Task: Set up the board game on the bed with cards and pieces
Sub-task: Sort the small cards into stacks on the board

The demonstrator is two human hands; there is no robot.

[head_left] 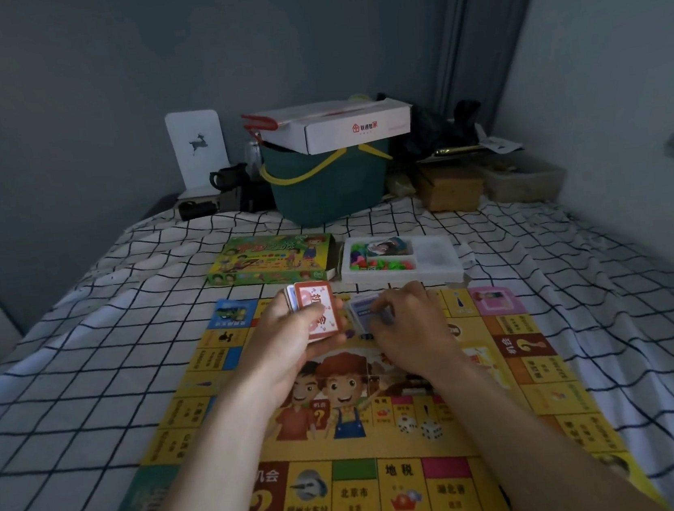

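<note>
A: Two hands over the board (352,444), which lies flat on the checked bed sheet (86,371). Left hand (291,346) grips a stack of cards (315,309), red-backed card on top, thumb across its face, stack tilted up above the board's far edge

B: Right one?

A: Right hand (410,327) has its fingers curled round a blue-grey card (363,311), just beside the red stack, nearly touching it. Card is blurred, print unreadable

B: Pieces?

A: White tray (439,272) beyond the right hand, just past the board's far edge, with coloured pieces (374,265) in its left compartments. Green game box (270,261) lies left of the tray, beyond the left hand

B: Dice?

A: Two white dice (420,427) sit on the board, nearer the person than both hands, by the right forearm

B: Background?

A: Green basket (327,188) with yellow handle at the bed's far end, a white carton (353,126) on top of it
</note>
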